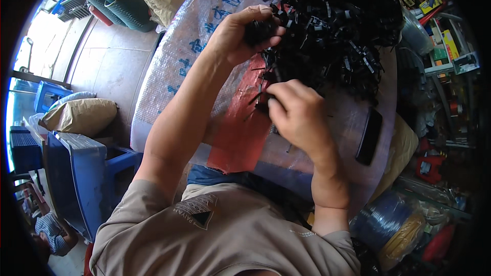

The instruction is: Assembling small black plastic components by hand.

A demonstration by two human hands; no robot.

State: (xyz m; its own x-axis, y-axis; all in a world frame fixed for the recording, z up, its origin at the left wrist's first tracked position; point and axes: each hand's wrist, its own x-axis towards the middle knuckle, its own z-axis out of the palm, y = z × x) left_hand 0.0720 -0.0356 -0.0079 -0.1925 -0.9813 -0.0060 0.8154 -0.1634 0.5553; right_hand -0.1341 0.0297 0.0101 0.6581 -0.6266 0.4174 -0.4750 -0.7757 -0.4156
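My left hand [232, 33] is raised beside a large pile of thin black strip-like pieces [332, 36], some with pale ends. Its fingers curl around a dark clump of black pieces [259, 32] in the palm. Lower and to the right, my right hand [299, 115] pinches with thumb and forefinger at a few black strips [262, 103] by the near edge of the pile; its other fingers are folded in. The exact kind of these pieces is too small and dark to tell. Under everything lies a pale woven plastic sheet [176, 89] with a red band [238, 140].
A dark flat phone-like object [369, 136] lies on the sheet at the right. To the left stand a blue plastic bin [76, 174], a stuffed sack [84, 115] and green baskets [123, 7]. Shelves [445, 46] and a wrapped blue coil [388, 220] are at right. Another person [53, 232] sits far left.
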